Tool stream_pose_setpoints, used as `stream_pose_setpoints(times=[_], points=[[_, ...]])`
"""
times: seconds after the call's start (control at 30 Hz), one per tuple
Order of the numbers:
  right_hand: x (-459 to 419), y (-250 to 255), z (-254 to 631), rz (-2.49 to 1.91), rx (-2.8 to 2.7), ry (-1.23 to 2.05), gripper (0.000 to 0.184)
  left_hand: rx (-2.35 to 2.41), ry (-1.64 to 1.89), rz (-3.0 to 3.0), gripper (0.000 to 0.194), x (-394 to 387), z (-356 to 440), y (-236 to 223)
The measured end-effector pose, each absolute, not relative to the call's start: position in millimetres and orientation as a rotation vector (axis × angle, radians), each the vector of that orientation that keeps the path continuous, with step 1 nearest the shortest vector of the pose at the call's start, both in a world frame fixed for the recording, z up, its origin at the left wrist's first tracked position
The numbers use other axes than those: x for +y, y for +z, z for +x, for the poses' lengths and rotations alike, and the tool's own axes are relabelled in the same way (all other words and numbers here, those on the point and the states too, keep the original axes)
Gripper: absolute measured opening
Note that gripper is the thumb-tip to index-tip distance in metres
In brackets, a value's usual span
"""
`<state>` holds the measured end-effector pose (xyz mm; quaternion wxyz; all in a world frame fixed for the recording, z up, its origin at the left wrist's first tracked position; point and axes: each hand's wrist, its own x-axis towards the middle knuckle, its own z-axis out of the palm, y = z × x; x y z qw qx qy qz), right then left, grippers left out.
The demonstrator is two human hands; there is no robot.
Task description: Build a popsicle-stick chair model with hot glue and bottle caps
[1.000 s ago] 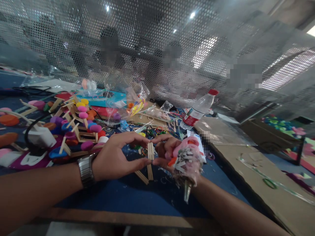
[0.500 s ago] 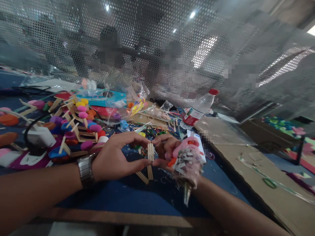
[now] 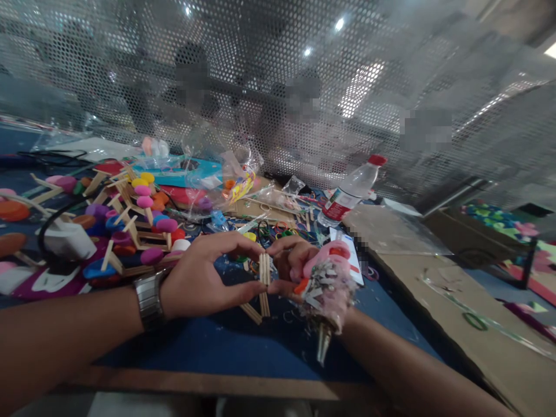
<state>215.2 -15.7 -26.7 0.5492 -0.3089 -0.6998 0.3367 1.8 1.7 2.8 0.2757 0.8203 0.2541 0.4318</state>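
My left hand is closed, with thumb and fingertips pinching a small bundle of wooden sticks from the left. My right hand is wrapped round a pink hot glue gun, whose body is crusted with dried glue and grey scraps. Its metal nozzle points down, off the sticks. The right thumb and fingertip also touch the right side of the bundle. Under the hands, more wooden sticks lie on the blue table.
Left of my hands is a pile of stick pieces with coloured caps, beside a white plug. A plastic bottle stands behind my right hand. Cardboard lies to the right. A perforated metal screen rises at the back.
The hot glue gun has tipped slightly, its nozzle shifting a little to the left. Both hands keep their hold on the sticks.
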Motion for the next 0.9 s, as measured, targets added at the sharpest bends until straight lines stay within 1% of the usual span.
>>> stream_pose_setpoints(times=[0.27,0.9], points=[[-16.0,-26.2,215.9,-0.715,-1.662,0.819,0.038,0.681,1.154,2.205,0.031,1.9,3.2,3.5],[-15.5,-26.2,215.9,-0.771,-1.669,0.796,0.039,0.706,1.155,2.253,0.031,1.7,3.2,2.6]])
